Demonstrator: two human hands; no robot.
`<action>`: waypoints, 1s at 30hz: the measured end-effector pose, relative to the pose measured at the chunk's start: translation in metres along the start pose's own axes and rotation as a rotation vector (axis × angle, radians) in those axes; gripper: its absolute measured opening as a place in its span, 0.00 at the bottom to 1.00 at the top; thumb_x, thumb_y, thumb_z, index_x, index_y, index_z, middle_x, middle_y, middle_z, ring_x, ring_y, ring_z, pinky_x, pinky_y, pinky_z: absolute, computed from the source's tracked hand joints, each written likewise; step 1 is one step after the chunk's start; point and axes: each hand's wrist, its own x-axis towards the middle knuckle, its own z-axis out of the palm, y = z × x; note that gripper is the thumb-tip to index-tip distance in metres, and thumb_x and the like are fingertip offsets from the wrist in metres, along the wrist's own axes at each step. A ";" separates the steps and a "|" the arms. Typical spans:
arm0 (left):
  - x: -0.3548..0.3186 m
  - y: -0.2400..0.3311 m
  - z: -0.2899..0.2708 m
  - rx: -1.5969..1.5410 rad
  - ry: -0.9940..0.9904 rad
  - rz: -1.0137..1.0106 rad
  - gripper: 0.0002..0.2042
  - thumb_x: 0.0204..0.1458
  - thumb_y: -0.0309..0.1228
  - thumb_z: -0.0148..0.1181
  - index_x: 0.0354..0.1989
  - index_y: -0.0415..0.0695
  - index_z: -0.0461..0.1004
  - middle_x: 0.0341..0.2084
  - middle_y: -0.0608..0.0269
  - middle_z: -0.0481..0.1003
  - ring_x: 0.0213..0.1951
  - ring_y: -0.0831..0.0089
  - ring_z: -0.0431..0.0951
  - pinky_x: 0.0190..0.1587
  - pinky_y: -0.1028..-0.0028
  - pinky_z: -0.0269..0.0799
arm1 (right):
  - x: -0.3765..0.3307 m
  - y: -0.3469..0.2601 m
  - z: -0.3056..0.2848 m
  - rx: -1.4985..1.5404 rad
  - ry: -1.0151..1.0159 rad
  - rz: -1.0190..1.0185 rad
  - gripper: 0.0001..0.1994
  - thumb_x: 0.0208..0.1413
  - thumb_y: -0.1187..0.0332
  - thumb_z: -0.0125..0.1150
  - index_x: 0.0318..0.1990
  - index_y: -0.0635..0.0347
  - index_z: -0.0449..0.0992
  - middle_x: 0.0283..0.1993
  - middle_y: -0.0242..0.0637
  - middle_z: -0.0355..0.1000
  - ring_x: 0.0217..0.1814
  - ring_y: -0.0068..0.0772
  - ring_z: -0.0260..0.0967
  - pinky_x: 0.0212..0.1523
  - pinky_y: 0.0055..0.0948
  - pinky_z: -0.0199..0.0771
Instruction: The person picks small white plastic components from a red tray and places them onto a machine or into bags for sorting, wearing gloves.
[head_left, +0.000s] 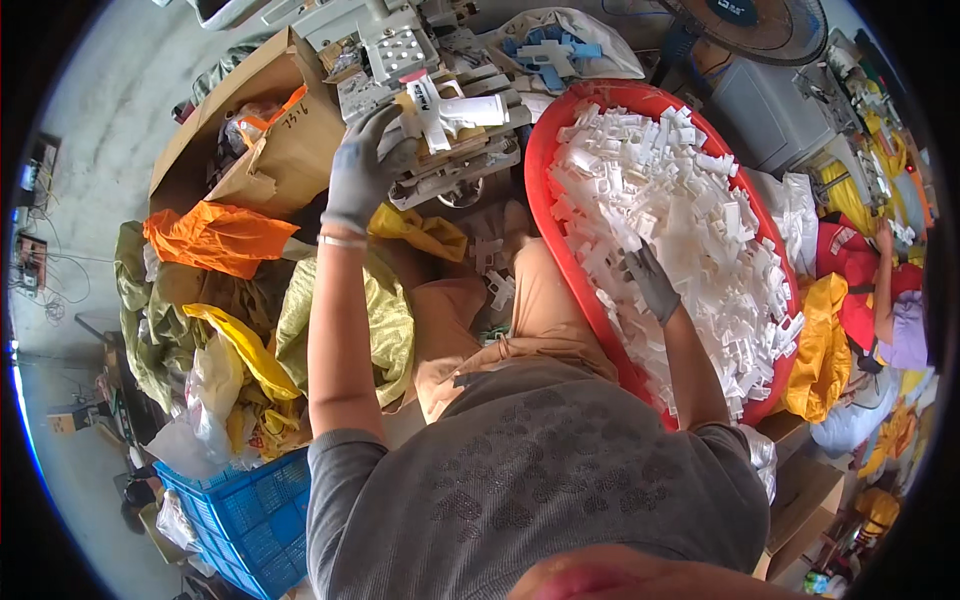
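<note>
My left hand (368, 165), in a grey glove, is raised beside the machine at the front, its fingers apart and curved. Close to its fingertips, a white plastic toy-gun-shaped part (430, 112) with dark lettering and a white cylinder (474, 110) lies on the machine's fixture (460, 160). Over the red tub (541, 190) on the right, my right hand (652, 284), also gloved in grey, has its fingers closed on a white plastic part (624, 236), somewhat blurred. Many similar white parts (690, 230) fill the tub.
A cardboard box (290, 165) stands left of the machine, with an orange bag (215, 240) and green sacks (350, 310) below it. A blue crate (250, 520) is at the lower left. A fan (750, 25) stands beyond the tub; another person's arm (884, 280) shows far right.
</note>
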 end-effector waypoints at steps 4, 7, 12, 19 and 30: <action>0.014 -0.008 0.009 -0.144 -0.120 -0.102 0.12 0.48 0.31 0.60 0.41 0.42 0.75 0.38 0.53 0.76 0.41 0.57 0.77 0.44 0.68 0.71 | 0.007 -0.063 0.007 -0.142 0.070 -0.197 0.26 0.62 0.62 0.48 0.66 0.52 0.52 0.45 0.29 0.67 0.43 0.16 0.62 0.43 0.20 0.65; 0.008 -0.001 0.017 -0.229 -0.024 -0.121 0.09 0.47 0.31 0.60 0.37 0.42 0.76 0.31 0.55 0.78 0.36 0.60 0.78 0.40 0.70 0.72 | 0.027 -0.131 0.035 -0.152 0.105 -0.431 0.27 0.58 0.67 0.50 0.65 0.55 0.56 0.57 0.36 0.62 0.59 0.28 0.58 0.59 0.27 0.56; 0.009 -0.003 0.019 -0.158 0.082 -0.207 0.09 0.47 0.30 0.61 0.36 0.43 0.76 0.31 0.55 0.78 0.34 0.61 0.79 0.38 0.70 0.72 | 0.086 -0.202 0.087 -0.336 0.048 -0.753 0.25 0.57 0.69 0.53 0.62 0.61 0.58 0.61 0.42 0.59 0.64 0.33 0.55 0.62 0.29 0.53; -0.040 -0.052 -0.022 -0.325 0.434 -0.340 0.13 0.51 0.33 0.61 0.44 0.40 0.75 0.35 0.63 0.79 0.35 0.78 0.78 0.42 0.79 0.72 | 0.116 -0.240 0.149 -0.508 -0.064 -0.746 0.23 0.55 0.62 0.58 0.59 0.39 0.64 0.56 0.43 0.64 0.54 0.38 0.66 0.54 0.36 0.73; -0.242 -0.022 -0.047 -0.108 0.471 -0.990 0.14 0.53 0.37 0.58 0.46 0.45 0.76 0.43 0.63 0.77 0.45 0.74 0.76 0.48 0.75 0.72 | 0.143 -0.238 0.150 -1.355 -0.067 -1.124 0.25 0.56 0.52 0.53 0.60 0.42 0.62 0.63 0.40 0.55 0.64 0.48 0.54 0.61 0.46 0.55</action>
